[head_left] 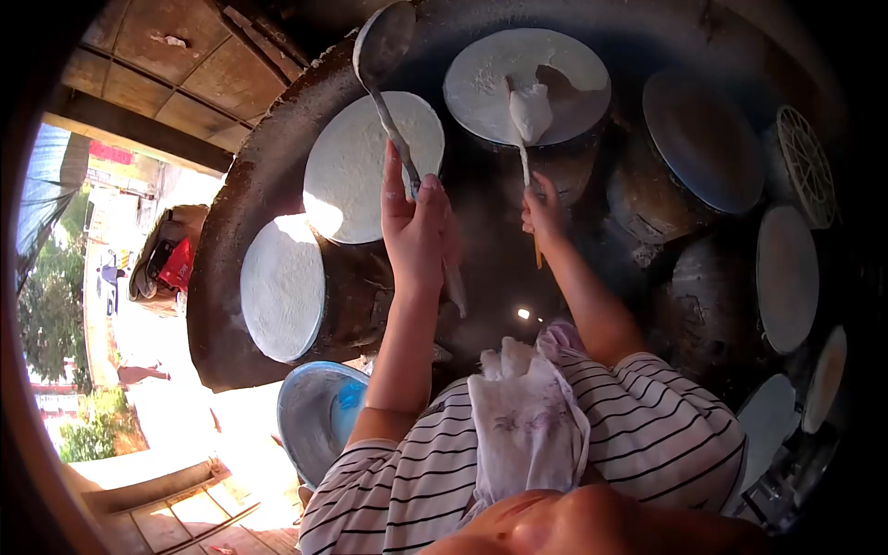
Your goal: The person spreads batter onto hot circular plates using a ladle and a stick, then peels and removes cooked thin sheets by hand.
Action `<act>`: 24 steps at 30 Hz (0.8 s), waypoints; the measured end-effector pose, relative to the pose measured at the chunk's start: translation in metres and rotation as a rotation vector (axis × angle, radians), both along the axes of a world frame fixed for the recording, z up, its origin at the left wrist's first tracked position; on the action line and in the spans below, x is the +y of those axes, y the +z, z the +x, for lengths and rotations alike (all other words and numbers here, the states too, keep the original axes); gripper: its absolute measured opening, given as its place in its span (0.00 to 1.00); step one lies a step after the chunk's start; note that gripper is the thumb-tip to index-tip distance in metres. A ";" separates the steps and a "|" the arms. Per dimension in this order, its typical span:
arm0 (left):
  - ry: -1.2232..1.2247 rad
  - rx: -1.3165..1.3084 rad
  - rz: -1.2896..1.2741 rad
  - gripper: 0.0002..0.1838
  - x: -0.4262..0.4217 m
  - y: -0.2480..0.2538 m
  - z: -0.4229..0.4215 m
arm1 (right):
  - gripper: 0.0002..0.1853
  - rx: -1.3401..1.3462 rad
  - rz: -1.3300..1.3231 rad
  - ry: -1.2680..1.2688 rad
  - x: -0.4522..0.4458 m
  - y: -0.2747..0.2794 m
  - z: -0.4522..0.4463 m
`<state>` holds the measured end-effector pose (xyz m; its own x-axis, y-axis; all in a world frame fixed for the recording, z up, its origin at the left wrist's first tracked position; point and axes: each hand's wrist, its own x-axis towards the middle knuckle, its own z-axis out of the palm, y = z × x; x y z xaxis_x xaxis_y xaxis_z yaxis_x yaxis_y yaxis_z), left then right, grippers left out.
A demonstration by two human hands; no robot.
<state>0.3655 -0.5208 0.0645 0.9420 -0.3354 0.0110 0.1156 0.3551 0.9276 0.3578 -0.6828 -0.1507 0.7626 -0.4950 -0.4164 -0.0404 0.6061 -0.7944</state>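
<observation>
My left hand [413, 217] is closed around the handle of a metal ladle [384, 46], its bowl raised past the far edge of a round griddle coated in white batter [370, 171]. My right hand [544, 208] grips the thin handle of a batter spreader [530, 113]. The spreader's white-coated head rests over another round griddle [481, 74]. White batter covers much of that griddle, with a dark uneven patch right of the spreader. Whether the ladle bowl holds anything is unclear.
Another batter-covered griddle [284, 287] stands at the left. Several more round plates line the right side, including a dark one [703, 139] and a spoked disc [805, 166]. A metal basin [301, 416] with something blue inside sits beside my left elbow.
</observation>
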 end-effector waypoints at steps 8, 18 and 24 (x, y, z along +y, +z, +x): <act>0.017 -0.033 0.083 0.31 0.032 0.004 -0.009 | 0.18 -0.021 -0.057 -0.143 -0.075 0.016 0.052; -0.095 -0.067 0.204 0.30 0.004 -0.018 0.001 | 0.20 0.193 -0.329 0.135 -0.138 0.007 -0.059; -0.165 -0.061 0.201 0.30 -0.080 -0.031 0.017 | 0.21 0.230 -0.494 0.318 -0.173 0.055 -0.046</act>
<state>0.3826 -0.6006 0.0336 0.8741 -0.4856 -0.0161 0.0982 0.1441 0.9847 0.3123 -0.8558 -0.0955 0.8220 -0.4346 -0.3680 -0.3618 0.1005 -0.9268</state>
